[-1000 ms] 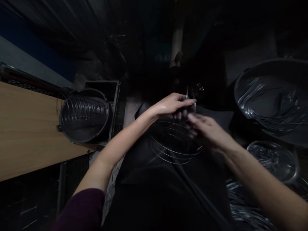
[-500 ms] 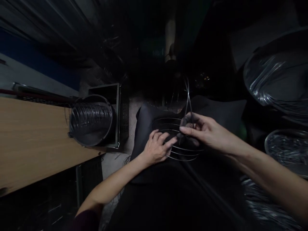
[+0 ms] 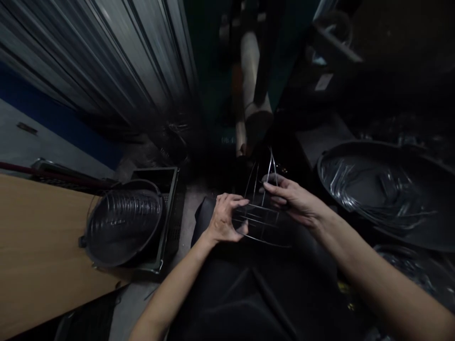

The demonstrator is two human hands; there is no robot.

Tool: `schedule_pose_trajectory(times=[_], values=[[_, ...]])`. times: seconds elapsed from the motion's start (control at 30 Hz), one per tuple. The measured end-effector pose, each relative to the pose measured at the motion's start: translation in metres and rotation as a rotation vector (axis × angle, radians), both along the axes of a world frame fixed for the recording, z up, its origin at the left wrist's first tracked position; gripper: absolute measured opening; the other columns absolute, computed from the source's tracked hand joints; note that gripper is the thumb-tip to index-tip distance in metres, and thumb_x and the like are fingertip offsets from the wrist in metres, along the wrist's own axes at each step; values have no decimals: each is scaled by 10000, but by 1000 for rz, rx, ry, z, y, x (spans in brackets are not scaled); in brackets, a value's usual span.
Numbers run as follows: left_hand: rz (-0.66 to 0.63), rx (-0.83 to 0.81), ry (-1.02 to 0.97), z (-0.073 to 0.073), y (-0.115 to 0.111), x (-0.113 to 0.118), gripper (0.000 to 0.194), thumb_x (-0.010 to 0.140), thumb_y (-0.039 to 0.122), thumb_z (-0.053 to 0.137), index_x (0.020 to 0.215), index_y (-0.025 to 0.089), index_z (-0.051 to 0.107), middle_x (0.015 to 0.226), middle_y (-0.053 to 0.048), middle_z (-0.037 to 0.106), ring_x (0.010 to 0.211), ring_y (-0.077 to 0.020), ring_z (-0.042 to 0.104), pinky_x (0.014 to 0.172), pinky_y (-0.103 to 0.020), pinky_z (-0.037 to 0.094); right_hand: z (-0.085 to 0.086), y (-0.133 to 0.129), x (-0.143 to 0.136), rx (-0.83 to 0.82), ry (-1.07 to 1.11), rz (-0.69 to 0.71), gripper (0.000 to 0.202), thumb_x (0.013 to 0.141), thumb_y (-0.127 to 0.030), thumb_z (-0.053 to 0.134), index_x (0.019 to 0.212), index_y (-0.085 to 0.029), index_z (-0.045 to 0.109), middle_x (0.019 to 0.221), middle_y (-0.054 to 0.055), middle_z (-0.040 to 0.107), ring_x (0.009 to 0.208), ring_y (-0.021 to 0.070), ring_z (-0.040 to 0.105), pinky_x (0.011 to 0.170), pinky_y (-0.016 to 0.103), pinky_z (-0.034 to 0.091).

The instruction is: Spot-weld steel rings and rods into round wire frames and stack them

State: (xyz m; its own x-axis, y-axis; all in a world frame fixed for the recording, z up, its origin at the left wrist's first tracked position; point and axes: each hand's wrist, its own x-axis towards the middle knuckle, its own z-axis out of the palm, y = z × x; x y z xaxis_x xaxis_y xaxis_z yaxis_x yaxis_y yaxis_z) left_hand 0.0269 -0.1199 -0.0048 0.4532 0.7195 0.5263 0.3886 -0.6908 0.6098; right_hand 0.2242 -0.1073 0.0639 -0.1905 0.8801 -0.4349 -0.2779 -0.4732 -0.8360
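Note:
In front of the dark cloth over my lap, my left hand grips the side of a wire frame made of several curved metal wires, fingers over the top and thumb below. To its right, my right hand pinches a bent wire between thumb and fingers. That wire stands up and narrows toward its top, close under a machine's cylindrical arm. Whether the bent wire is joined to the frame I cannot tell in the dim light.
On the left, a round black tub holding a row of wire pieces sits on a crate beside a wooden board. A wide dark basin with bent wires stands on the right. Metal sheeting rises at the upper left.
The view has tilted up, showing more of the machine. My left hand has gone from fingers spread over the frame to gripping its side. The frame has turned and risen toward the machine's arm.

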Motion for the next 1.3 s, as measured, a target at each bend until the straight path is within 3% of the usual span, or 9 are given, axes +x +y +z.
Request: schedule_pose_trajectory(times=[0.1, 0.27, 0.5, 0.73, 1.07, 1.3], values=[[-21, 100, -3, 9, 14, 1, 500, 634, 261, 594, 1120, 197, 497, 1023, -94, 594, 922, -246, 565, 823, -407, 370, -4, 9, 0, 21, -18, 1, 379, 598, -368, 820, 790, -163, 566, 470, -94, 376, 411, 16, 260, 404, 153, 211], [6, 123, -63, 14, 29, 3, 484, 633, 252, 588, 1102, 165, 506, 988, -100, 577, 909, -243, 567, 802, -406, 409, -9, 24, 2, 22, 98, -73, 404, 571, -361, 842, 782, -175, 551, 454, -108, 322, 402, 9, 194, 384, 148, 151], [14, 120, -76, 13, 46, 3, 506, 614, 255, 608, 1101, 181, 492, 980, -87, 580, 924, -261, 571, 830, -442, 414, 0, 43, -4, 72, 3, -52, 436, 546, -381, 845, 764, -170, 532, 461, -105, 345, 384, 9, 229, 368, 155, 128], [20, 42, -278, 1, 77, 6, 673, 576, 194, 650, 1160, 217, 315, 1003, -71, 511, 914, -223, 537, 820, -429, 461, 18, 73, -9, 110, -80, -64, 479, 491, -380, 858, 715, -168, 492, 462, -105, 344, 380, 5, 243, 358, 151, 122], [11, 21, -283, 1, 93, 5, 747, 566, 168, 670, 1198, 225, 276, 1032, -69, 474, 959, -221, 528, 852, -426, 474, 10, 90, -11, 96, -82, -62, 508, 465, -377, 854, 761, -188, 486, 469, -110, 360, 365, 12, 248, 337, 145, 132], [2, -38, -212, 6, 112, 5, 808, 544, 175, 704, 1226, 225, 275, 1120, -85, 478, 993, -238, 539, 878, -440, 470, 8, 106, -8, 141, -91, -83, 553, 426, -376, 863, 655, -200, 392, 436, -114, 320, 366, 7, 235, 335, 139, 132]])
